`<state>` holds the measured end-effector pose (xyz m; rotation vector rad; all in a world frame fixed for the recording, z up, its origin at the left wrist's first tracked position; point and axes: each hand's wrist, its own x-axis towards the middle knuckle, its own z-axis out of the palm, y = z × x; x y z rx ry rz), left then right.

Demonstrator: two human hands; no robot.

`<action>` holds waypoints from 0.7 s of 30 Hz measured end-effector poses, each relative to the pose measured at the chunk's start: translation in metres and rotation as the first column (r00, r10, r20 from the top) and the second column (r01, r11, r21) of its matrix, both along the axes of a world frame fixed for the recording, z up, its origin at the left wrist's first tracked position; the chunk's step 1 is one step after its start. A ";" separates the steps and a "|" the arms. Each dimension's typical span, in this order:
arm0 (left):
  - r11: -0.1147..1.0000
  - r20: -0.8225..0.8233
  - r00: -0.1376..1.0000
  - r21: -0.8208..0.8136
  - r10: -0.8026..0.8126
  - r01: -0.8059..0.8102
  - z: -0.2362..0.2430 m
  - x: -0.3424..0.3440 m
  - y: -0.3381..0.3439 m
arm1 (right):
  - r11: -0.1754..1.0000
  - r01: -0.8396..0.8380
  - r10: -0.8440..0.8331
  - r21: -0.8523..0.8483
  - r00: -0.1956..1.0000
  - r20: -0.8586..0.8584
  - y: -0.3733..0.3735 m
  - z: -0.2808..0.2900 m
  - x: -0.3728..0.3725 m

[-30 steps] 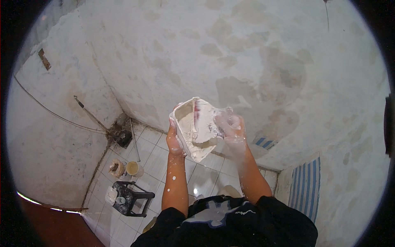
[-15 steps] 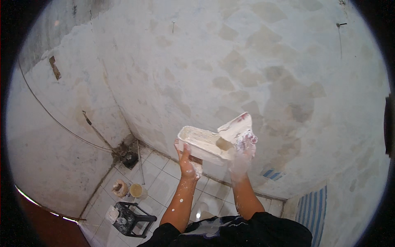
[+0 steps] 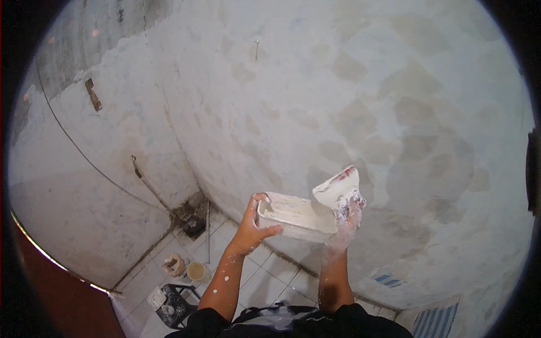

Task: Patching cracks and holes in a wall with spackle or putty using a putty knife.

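My left hand (image 3: 248, 230) grips the left end of a white oblong plastic tub (image 3: 301, 229), its thumb stretched along the near side and its fingers round the end. Pale wet filler paste coats the tub's inside. At the tub's right end, my right hand (image 3: 350, 217) is closed round a broad putty scraper (image 3: 337, 188), whose wide blade points up and left and is covered in paste. The scraper's handle is hidden in the fingers, which are thickly smeared with white. White spatters dot my left forearm.
The pale wall (image 3: 293, 124) ahead has damp grey-beige patches. On the tiled floor at lower left are a black stool (image 3: 172, 307), a round container (image 3: 196, 271) and an open bag (image 3: 173, 265). A cable (image 3: 79, 149) hangs along the left wall. Blue-striped cloth (image 3: 437, 321) lies at lower right.
My left hand has shifted from under the tub to its left end. Tub and scraper sit slightly lower and further right in view. The background has also slid right.
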<state>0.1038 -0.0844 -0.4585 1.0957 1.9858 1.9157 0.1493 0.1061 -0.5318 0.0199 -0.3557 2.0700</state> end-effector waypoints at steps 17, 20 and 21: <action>0.965 -0.155 0.958 0.137 0.242 -0.222 -0.030 -0.008 -0.007 | 0.713 0.095 -0.449 0.695 0.823 0.348 0.056 -0.085 -0.027; 0.923 -0.149 0.931 0.256 0.333 -0.288 -0.046 -0.016 -0.015 | 0.589 0.055 -0.551 0.806 0.757 0.351 0.044 -0.056 -0.028; 0.929 -0.142 0.940 0.255 0.310 -0.268 -0.051 -0.020 -0.015 | 0.385 0.187 -0.687 0.904 0.712 0.146 0.052 -0.076 -0.048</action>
